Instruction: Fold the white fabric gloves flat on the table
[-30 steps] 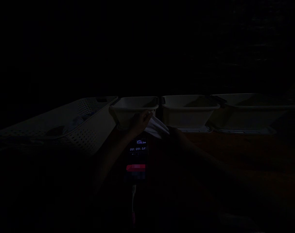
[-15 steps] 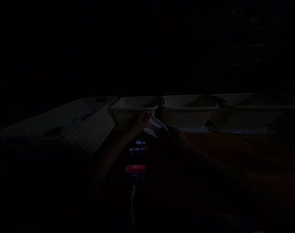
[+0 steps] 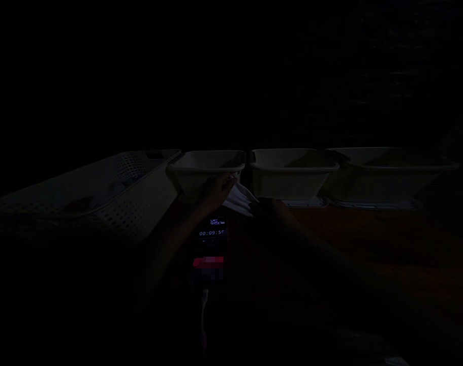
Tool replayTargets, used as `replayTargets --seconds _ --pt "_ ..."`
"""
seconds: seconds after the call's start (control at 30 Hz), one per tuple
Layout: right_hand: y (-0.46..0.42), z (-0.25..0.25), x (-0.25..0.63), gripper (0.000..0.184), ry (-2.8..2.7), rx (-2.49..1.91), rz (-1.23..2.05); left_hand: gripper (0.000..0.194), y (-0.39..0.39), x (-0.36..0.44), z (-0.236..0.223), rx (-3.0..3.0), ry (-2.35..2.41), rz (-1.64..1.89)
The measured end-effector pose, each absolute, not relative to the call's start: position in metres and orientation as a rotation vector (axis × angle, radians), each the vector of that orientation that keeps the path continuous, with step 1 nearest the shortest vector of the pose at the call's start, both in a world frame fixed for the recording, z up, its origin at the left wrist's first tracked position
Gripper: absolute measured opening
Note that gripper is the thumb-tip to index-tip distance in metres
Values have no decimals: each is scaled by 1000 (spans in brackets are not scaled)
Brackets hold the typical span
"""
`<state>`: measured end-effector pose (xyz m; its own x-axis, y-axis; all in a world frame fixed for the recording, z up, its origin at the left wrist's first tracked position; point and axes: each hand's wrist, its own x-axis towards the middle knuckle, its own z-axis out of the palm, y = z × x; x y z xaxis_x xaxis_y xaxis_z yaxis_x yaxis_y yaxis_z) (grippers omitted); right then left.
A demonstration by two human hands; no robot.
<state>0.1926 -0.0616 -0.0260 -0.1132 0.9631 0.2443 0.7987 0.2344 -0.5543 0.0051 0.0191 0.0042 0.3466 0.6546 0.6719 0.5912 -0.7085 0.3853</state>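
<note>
The scene is very dark. A white piece of cloth [image 3: 240,198], its exact kind too dim to make out, stretches between my two hands above the table. My left hand [image 3: 217,190] is closed on its upper left corner, with thumb and finger pinched together. On the other side my right hand [image 3: 268,209] is closed at the cloth's lower right end; its fingers are mostly lost in shadow. Just behind the hands stand a pale tub [image 3: 204,173] and a second pale tub [image 3: 292,182].
At the left is a perforated basket [image 3: 151,203] with dim items inside. A third tub [image 3: 379,183] stands at the right. Below my hands lies a lit phone [image 3: 210,249] with a cable [image 3: 203,317], on a reddish-brown table [image 3: 368,239].
The cloth hangs in more even folds, and my right hand has shifted slightly left and down. The whole view has moved a little, so tubs and phone appear further left.
</note>
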Motion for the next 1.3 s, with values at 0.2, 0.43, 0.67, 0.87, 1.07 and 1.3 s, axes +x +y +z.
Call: replayTargets --seconds 0.2,0.43,0.67,0.87,1.07,1.3 --pt "-62 -22 194 43 -2041 -1772 224 29 20 5 4 2532 1169 1338" --pt "-59 -16 196 38 -2080 -1795 215 30 24 3 3 2552 1190 1322" --pt "-63 -6 198 37 -2109 -1758 139 32 28 -1 8 2503 1149 1308" --pt "-61 -7 205 38 -2184 -1741 110 29 25 2 7 2518 1055 1319" --pt "-63 -10 208 30 -2261 -1777 115 29 18 11 0 2497 1019 1264" --pt "-67 -7 204 32 -2193 -1758 107 31 18 10 1 2480 1010 1249"
